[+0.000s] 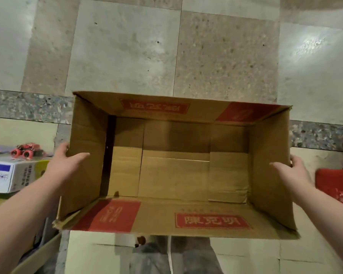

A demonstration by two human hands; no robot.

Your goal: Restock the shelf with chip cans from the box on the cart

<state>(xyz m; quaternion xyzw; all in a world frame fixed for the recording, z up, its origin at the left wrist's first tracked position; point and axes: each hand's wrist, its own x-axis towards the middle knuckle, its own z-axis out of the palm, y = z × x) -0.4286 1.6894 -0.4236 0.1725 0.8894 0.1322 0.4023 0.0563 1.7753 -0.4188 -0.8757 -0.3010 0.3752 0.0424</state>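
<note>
I hold an open brown cardboard box (174,175) with red printed panels over a tiled floor, its opening facing me. No chip cans show inside; only the bare cardboard bottom is visible. My left hand (67,165) grips the left side wall, thumb inside the box and fingers on the outside. On the opposite side my right hand (291,171) grips the right wall the same way. No shelf and no cart appear in view.
At the left edge sits a white and blue carton (10,175) with a red toy car (26,150) on top. Another cardboard edge (38,254) lies at lower left. A person in a red shirt (339,184) is at the right edge.
</note>
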